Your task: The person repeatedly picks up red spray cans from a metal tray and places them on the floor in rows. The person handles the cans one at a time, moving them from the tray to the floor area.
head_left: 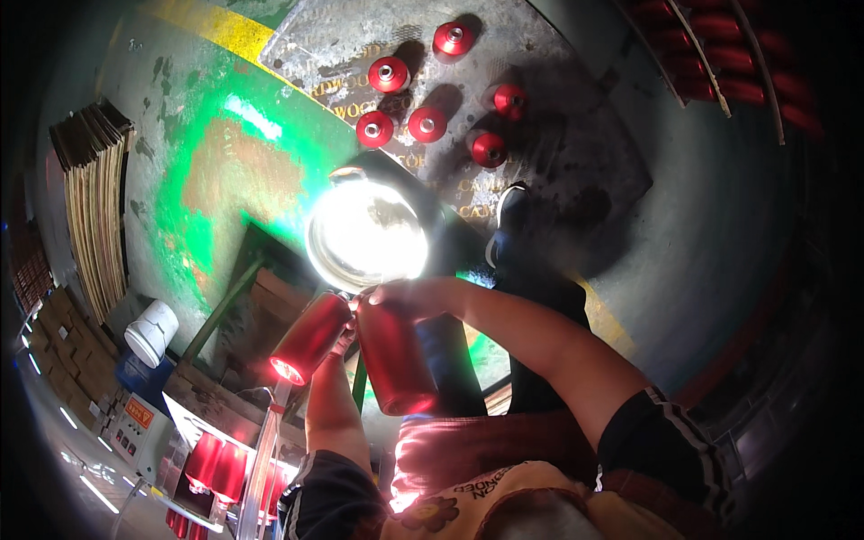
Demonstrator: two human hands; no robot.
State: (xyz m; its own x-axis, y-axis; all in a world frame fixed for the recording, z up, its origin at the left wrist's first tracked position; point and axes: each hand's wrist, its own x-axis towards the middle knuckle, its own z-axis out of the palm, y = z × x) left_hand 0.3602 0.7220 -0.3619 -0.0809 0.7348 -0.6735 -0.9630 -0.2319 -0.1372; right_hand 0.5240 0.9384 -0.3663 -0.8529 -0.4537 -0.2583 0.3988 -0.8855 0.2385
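My left hand (345, 337) is closed round a glossy red cylinder (309, 342), which tilts down to the left with its round end lit up. Beside it, a second red cylinder (394, 364) hangs near my lap, and my right hand (409, 299) grips its upper end. The tops of both cylinders nearly meet just below a round, glaringly bright pan-like thing (367, 236). Glare hides what is inside that round thing. Part of my left hand is hidden between the two cylinders.
Several red cylinders with metal necks (388, 75) stand on a dark printed board (315, 40) ahead. Stacked sheets (93, 211), a white bucket (152, 331) and a control box (135, 432) are on the left. More red cylinders (216, 463) hang at lower left; a rack (720, 54) is far right.
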